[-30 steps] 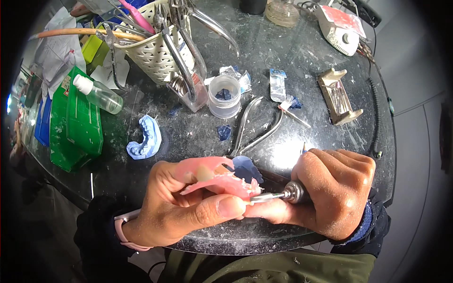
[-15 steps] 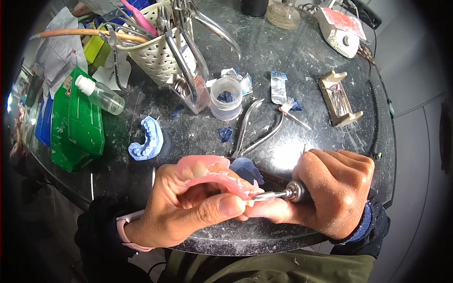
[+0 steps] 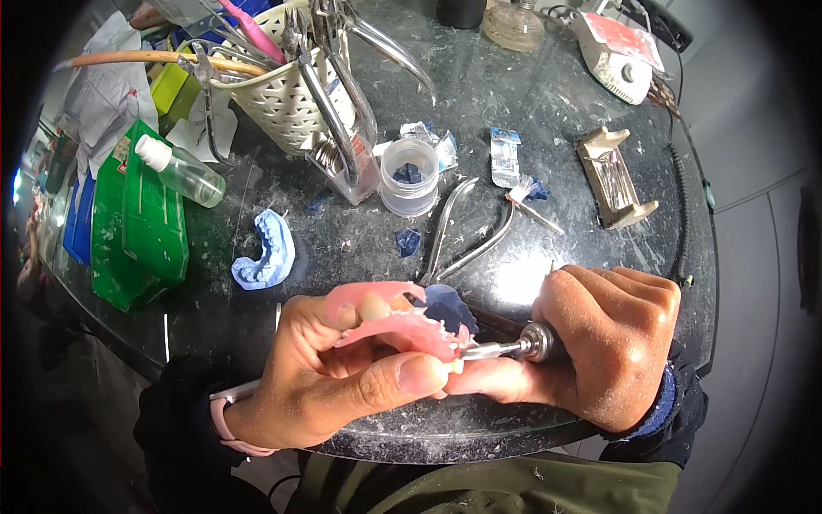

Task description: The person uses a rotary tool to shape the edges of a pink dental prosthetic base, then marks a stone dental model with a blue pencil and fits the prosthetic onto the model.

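My left hand (image 3: 342, 385) is closed around a pink denture (image 3: 402, 330) with a few pale teeth; its edge is ragged with shavings. The thumb presses along the near side. In my right hand (image 3: 608, 351) is a rotary handpiece (image 3: 538, 343), gripped in the fist, its silver bur (image 3: 488, 351) pointing left and touching the denture's right end. My right thumb reaches under the bur toward the left fingertips. Just beyond the denture lies a dark blue sheet piece (image 3: 447, 307), partly hidden. Farther left rests a blue dental model (image 3: 267, 251).
Pliers (image 3: 462, 236) lie open beyond my hands, near a clear plastic cup (image 3: 409, 180) holding blue scraps. A white basket (image 3: 287, 94) full of tools stands at the far left, by a spray bottle (image 3: 184, 174) and green box (image 3: 141, 227). A bur holder (image 3: 615, 178) sits right.
The denture has tilted in my left hand, so its inner ragged edge and more of the gap show. The bur still meets its right end; the right hand has hardly moved.
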`<action>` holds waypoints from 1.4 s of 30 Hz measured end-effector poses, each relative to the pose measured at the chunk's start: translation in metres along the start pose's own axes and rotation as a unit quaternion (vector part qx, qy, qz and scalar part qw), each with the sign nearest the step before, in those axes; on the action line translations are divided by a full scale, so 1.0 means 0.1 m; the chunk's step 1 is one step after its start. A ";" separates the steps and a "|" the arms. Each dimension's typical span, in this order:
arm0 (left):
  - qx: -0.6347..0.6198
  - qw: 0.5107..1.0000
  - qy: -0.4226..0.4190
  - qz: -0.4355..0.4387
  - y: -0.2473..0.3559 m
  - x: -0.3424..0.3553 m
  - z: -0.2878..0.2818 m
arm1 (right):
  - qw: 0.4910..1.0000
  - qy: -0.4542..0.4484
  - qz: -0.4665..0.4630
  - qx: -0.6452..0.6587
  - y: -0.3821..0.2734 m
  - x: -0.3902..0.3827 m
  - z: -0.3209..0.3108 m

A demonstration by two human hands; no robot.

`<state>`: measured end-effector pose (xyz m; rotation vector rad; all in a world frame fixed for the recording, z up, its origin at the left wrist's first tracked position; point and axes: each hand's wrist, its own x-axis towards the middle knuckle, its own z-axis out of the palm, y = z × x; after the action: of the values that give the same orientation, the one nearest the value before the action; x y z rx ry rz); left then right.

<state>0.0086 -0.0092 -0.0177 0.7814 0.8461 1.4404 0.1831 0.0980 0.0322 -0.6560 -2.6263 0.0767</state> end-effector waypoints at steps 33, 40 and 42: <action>0.179 0.954 -0.194 0.143 0.29 0.06 -0.03 | 0.876 -0.089 0.082 0.466 0.04 0.04 -0.24; 0.137 0.971 -0.185 0.063 0.26 0.04 -0.03 | 0.907 -0.063 0.057 0.411 0.06 0.01 -0.22; 0.054 0.989 -0.134 0.020 0.23 0.01 0.02 | 0.918 -0.009 -0.009 0.396 0.11 -0.01 -0.13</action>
<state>-0.0013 -0.0079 0.0031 1.0529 0.7077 1.2952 0.1940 0.1067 0.0424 -0.3302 -2.3104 1.0729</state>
